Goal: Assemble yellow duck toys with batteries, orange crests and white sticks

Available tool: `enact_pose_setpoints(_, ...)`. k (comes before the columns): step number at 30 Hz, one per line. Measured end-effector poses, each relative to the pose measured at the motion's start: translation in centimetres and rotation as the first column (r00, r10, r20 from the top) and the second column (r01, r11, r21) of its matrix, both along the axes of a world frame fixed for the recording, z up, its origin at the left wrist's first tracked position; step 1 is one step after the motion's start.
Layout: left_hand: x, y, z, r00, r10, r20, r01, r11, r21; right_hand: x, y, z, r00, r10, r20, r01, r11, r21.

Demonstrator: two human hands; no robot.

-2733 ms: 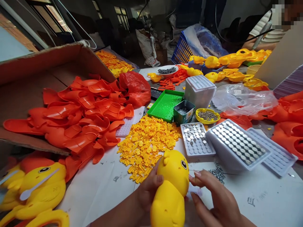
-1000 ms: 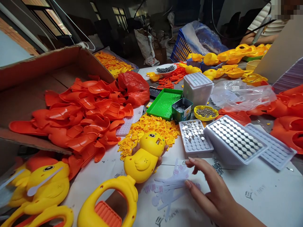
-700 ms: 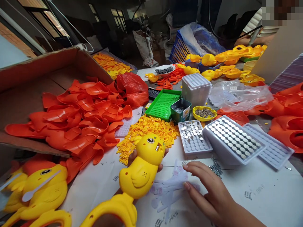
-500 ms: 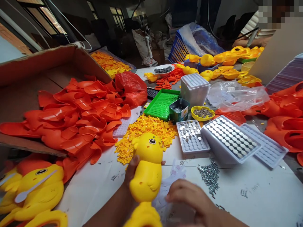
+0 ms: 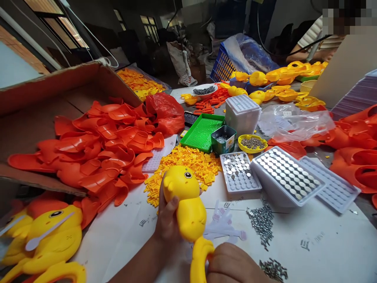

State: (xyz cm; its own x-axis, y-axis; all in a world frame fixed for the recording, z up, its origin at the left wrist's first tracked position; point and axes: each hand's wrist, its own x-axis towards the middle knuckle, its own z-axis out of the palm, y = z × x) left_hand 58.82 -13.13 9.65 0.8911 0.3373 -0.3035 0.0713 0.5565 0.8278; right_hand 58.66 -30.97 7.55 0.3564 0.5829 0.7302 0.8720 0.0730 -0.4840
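Observation:
My left hand is wrapped round the body of a yellow plastic chick toy, head pointing away from me, its yellow handle running down to the frame's bottom. My right hand is closed low in the frame, against the toy's handle; its fingers are hidden, so what it holds cannot be made out. Thin clear plastic strips lie on the white paper just right of the toy. A scatter of small screws lies beyond them.
Orange shell parts spill from a cardboard box on the left. A heap of small yellow pieces, a green tray, trays of button cells and finished yellow toys surround me. Another person sits at the far right.
The toy has turned from lying sideways to its back facing me. My right hand left the clear strips and drew in to the toy's handle. The view shifted slightly.

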Motion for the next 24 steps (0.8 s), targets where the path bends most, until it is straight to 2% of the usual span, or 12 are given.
enact_pose_setpoints(2,0.0,0.3,-0.3,1.0,-0.009,0.017,0.009,1.0,-0.01,0.0,0.0,-0.2,1.0,-0.003,0.007,0.003,0.999,0.036)
enact_pose_setpoints(5,-0.2,0.6,-0.7,0.995,-0.09,0.037,0.092,0.995,-0.04,0.1,0.0,-0.5,1.0,-0.007,0.028,0.005,0.998,0.061)
enact_pose_setpoints(10,0.1,0.8,-0.4,0.988,-0.132,0.084,0.138,0.988,-0.073,0.3,-0.1,-0.3,0.998,-0.001,0.058,0.002,1.0,-0.012)
enact_pose_setpoints(12,0.3,1.3,-0.3,0.982,-0.172,0.085,0.182,0.974,-0.136,0.5,-0.3,-0.1,0.998,-0.014,0.055,0.015,1.0,-0.02)
enact_pose_setpoints(14,0.6,2.3,-0.5,0.958,-0.276,0.079,0.287,0.924,-0.251,0.7,-0.7,0.1,0.999,-0.017,0.031,0.018,0.999,-0.036)
enact_pose_setpoints(16,0.8,3.2,-0.9,0.913,-0.391,0.12,0.407,0.837,-0.366,1.0,-1.1,0.4,1.0,-0.004,0.004,0.004,0.998,-0.059)
enact_pose_setpoints(20,1.4,4.3,-1.3,0.832,-0.472,0.291,0.554,0.693,-0.46,1.6,-2.2,1.0,0.997,0.013,-0.071,-0.016,0.999,-0.043)
enact_pose_setpoints(22,1.7,4.2,-1.1,0.813,-0.497,0.303,0.58,0.646,-0.496,1.8,-2.7,1.4,0.989,-0.015,-0.146,0.009,0.999,-0.041)
enact_pose_setpoints(24,1.8,3.8,-0.9,0.809,-0.499,0.309,0.585,0.643,-0.495,2.1,-3.1,1.6,0.974,-0.069,-0.215,0.064,0.998,-0.027)
